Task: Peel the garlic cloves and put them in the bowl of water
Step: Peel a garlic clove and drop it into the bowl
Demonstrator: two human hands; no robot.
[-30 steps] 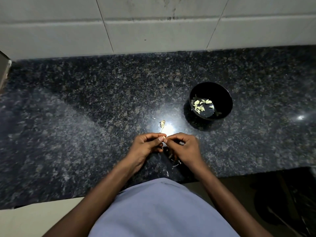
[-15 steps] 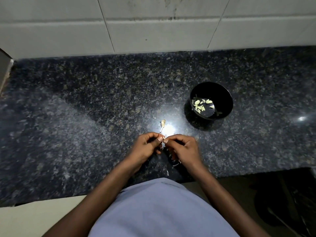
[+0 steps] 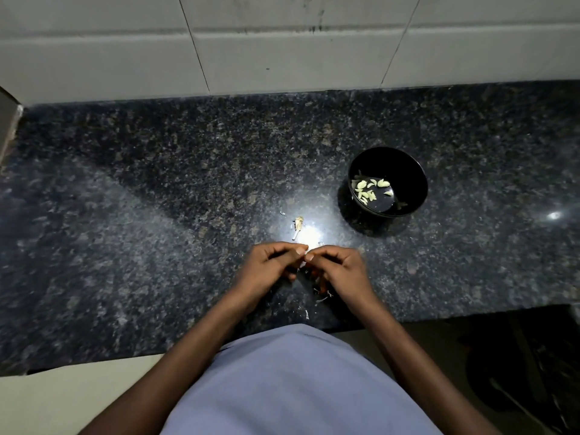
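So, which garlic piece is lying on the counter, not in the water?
The small garlic stem piece beyond the hands; it lies alone on the dark counter, while the peeled cloves float in the black bowl.

Light: dim overall
Glare: bright white spot on the speckled dark granite countertop
Shadows: heavy lower right
Edges: wide-angle bending
Focus: fairly sharp

Pale lavender-blue shirt; forearms bare, no sleeves visible.

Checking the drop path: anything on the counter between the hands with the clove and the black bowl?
Nothing visible. Left hand and right hand pinch the garlic clove; only bare countertop lies toward the black bowl. The garlic stem scrap sits off that line.
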